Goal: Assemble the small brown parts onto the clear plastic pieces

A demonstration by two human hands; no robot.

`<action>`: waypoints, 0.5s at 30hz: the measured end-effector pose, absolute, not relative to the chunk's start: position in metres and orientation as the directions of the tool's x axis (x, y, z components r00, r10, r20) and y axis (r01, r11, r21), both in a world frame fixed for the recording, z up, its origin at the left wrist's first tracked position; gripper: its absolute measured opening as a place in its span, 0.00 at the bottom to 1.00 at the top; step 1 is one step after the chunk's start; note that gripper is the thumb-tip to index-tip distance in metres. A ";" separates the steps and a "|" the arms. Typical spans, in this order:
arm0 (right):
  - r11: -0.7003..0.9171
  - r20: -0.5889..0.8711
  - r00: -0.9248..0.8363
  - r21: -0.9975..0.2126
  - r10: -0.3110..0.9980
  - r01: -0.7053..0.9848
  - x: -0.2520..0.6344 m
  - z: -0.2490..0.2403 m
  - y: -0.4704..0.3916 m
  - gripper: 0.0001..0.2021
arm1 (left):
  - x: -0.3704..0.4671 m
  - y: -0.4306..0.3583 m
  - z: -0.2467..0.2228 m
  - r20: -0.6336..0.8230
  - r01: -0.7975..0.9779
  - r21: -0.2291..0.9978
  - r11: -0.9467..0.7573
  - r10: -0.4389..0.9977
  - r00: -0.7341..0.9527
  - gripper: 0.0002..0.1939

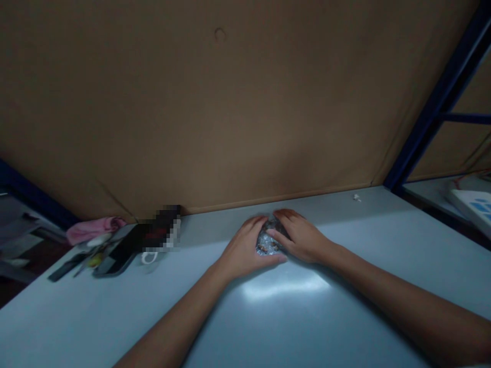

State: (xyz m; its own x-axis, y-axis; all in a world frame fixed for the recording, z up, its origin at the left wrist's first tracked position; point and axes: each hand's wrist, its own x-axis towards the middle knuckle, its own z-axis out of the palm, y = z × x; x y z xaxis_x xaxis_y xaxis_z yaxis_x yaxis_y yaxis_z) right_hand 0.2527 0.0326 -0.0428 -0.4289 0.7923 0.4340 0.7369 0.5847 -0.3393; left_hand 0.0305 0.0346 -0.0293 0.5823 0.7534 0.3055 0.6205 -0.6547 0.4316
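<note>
A small clear plastic packet (269, 241), shiny and crinkled, is between my two hands on the grey table. Dark and golden-brown bits show through it, too blurred to name. My left hand (247, 250) curves round its left side, thumb stretched along the near edge. From the right, my right hand (301, 235) closes over it, with the thumb lying across its top. Parts of the packet are hidden under the fingers of both hands.
At the table's (115, 317) back left lie a pink cloth (94, 230), a dark tray (120, 258), a flat black object (69, 267) and a pixelated item. A white scrap (356, 198) sits at the back right. A brown board (245, 112) rises behind, between blue posts (429, 112).
</note>
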 end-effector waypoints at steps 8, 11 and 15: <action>0.586 0.420 -0.439 -0.342 0.794 0.734 0.255 -0.048 0.033 0.34 | 0.031 0.034 -0.027 0.315 0.602 0.449 -0.660 0.747 0.585 0.54; 0.583 0.394 -0.449 -0.349 0.802 0.734 0.256 -0.046 0.032 0.36 | 0.031 0.034 -0.025 0.309 0.583 0.463 -0.667 0.739 0.599 0.56; 0.656 0.381 -0.541 -0.328 0.750 0.680 0.256 -0.040 0.029 0.37 | 0.031 0.034 -0.024 0.338 0.560 0.464 -0.686 0.722 0.604 0.56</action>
